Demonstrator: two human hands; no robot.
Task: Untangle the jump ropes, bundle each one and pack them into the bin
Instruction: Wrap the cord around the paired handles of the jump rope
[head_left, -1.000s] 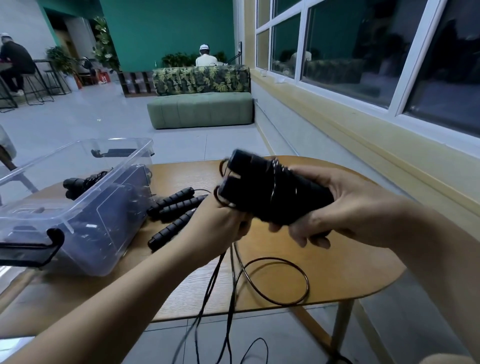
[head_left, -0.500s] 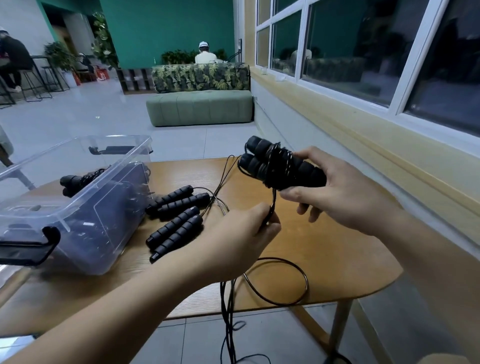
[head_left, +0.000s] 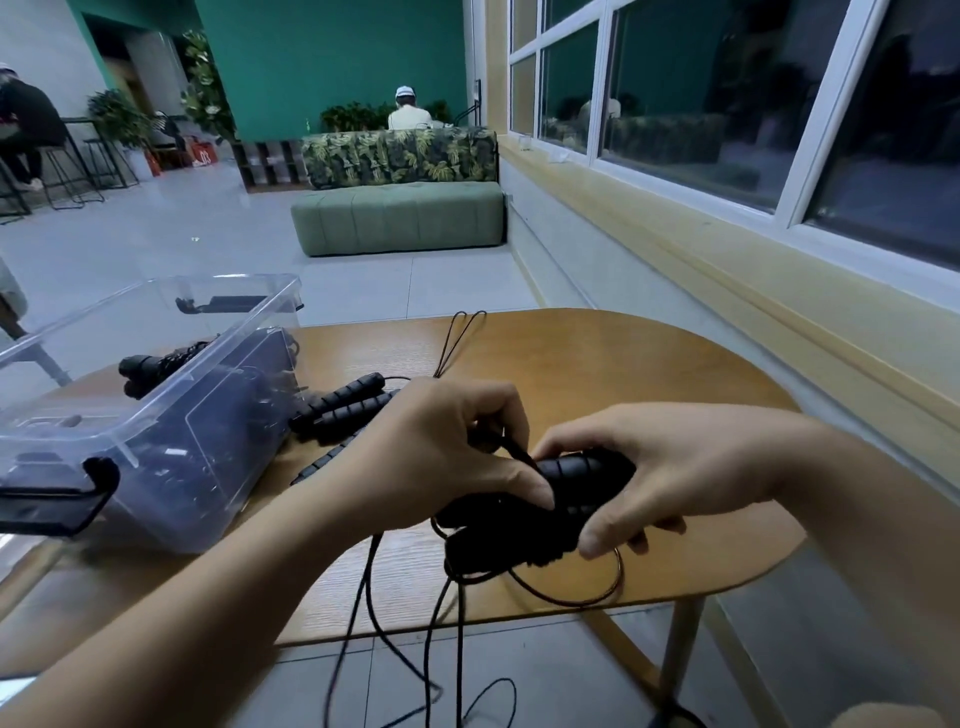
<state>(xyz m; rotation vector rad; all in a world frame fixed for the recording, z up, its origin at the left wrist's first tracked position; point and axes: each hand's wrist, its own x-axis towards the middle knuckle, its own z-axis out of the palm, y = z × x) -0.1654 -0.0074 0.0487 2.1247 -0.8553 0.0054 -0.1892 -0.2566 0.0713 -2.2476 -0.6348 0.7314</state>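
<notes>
A black jump rope's cord is pinched by the left hand's fingers and its ribbed handles are clamped by the right hand, just above the bench. Spare handles on the bench beside the bin are partly hidden.

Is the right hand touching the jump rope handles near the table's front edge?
Touching. The head view shows the right hand with its thumb and fingers curled round the paired jump rope handles, with no gap between them.
</notes>
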